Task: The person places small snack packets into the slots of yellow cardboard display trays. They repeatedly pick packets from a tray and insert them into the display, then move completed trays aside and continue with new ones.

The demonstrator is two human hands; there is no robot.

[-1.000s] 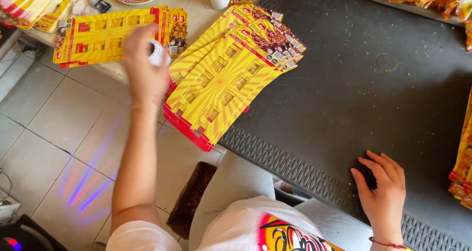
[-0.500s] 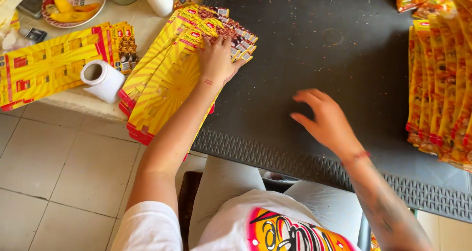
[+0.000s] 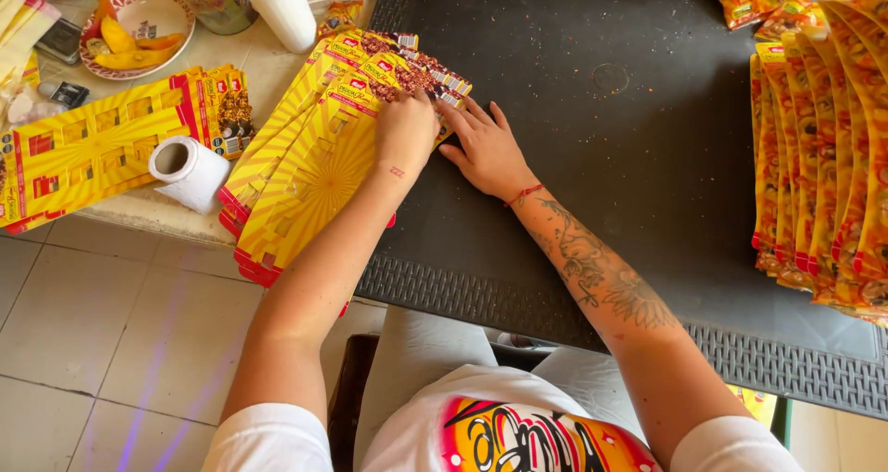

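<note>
Head view: left hand (image 3: 405,131) lay on the fanned stack of yellow cards (image 3: 319,162) at the left edge of the black mat (image 3: 601,139) — fingers curled together on the top card's upper end. Right hand (image 3: 487,148) was flat just beside it, fingers spread, tips touching the stack's right edge. Tape roll (image 3: 188,169) sat left of the stack; sachets (image 3: 823,148) lay well apart, far right.

We log a fanned stack of flat yellow cards (image 3: 305,171) w/ red edges and sunburst print, lying at the left edge of the black mat (image 3: 601,157), lower end overhanging twd the floor. Cards overlap diagonally, top ends up-right showing small printed panels. Both hands touch the stack's upper right end.
</note>
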